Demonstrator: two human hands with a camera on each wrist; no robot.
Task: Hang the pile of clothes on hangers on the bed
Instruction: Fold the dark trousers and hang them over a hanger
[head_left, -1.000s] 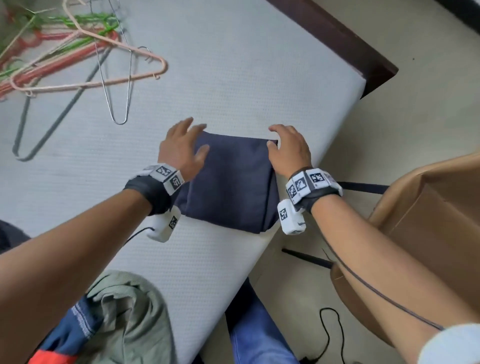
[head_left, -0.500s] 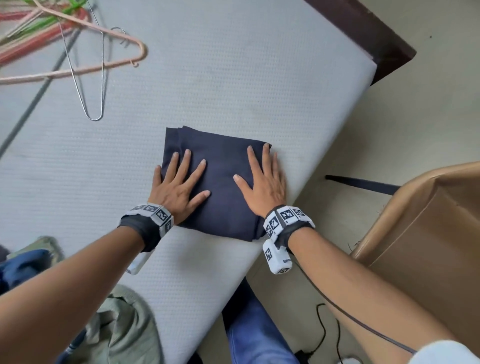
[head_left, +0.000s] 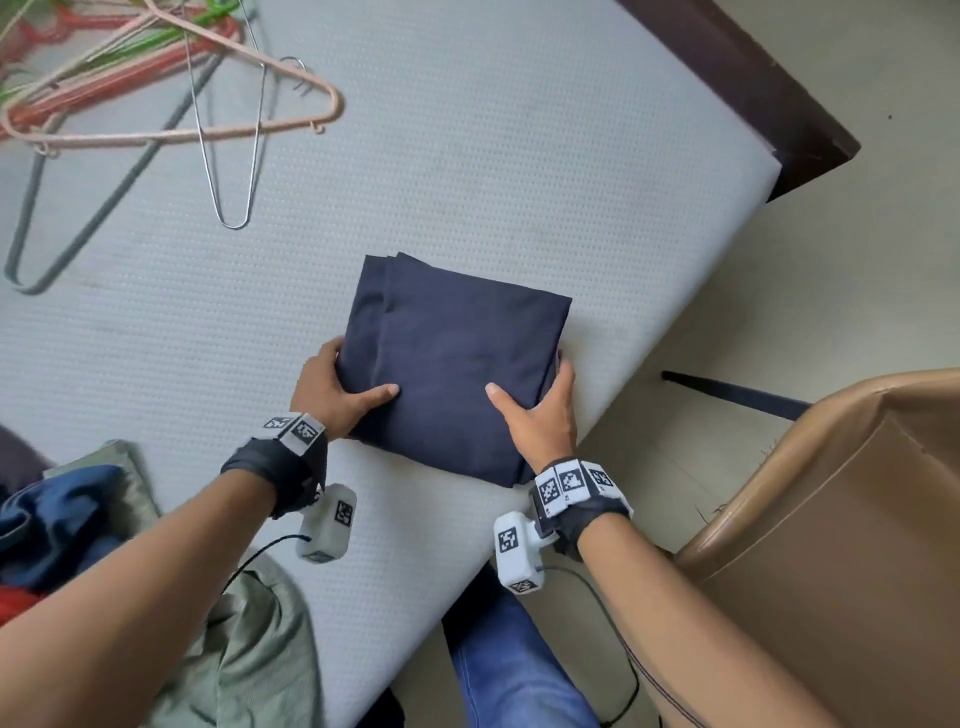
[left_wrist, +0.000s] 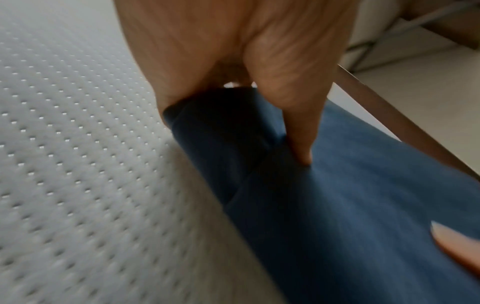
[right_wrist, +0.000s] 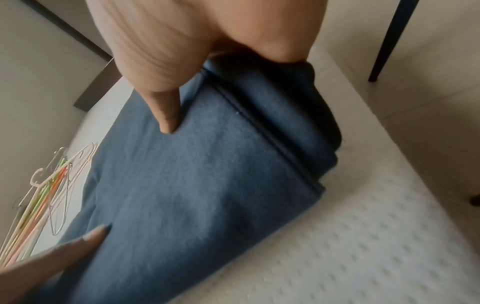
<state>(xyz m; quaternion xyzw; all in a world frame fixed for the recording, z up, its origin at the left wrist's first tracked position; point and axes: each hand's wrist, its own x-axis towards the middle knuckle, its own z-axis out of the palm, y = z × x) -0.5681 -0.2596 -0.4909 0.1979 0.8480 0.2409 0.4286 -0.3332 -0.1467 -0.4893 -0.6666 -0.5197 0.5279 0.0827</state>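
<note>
The folded navy garment (head_left: 452, 364) lies on the mattress (head_left: 467, 156) near its edge, between both hands. The left hand (head_left: 332, 392) grips its left side, thumb on top and fingers tucked beneath; the right hand (head_left: 545, 410) grips the right side likewise. Hangers (head_left: 156, 104) lie well beyond the fingertips.

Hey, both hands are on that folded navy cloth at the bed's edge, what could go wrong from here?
The folded navy cloth lies close to the mattress edge, so it may slide off toward the floor. The left hand and right hand grip only its sides, so lifting could let the folds sag open.
</note>
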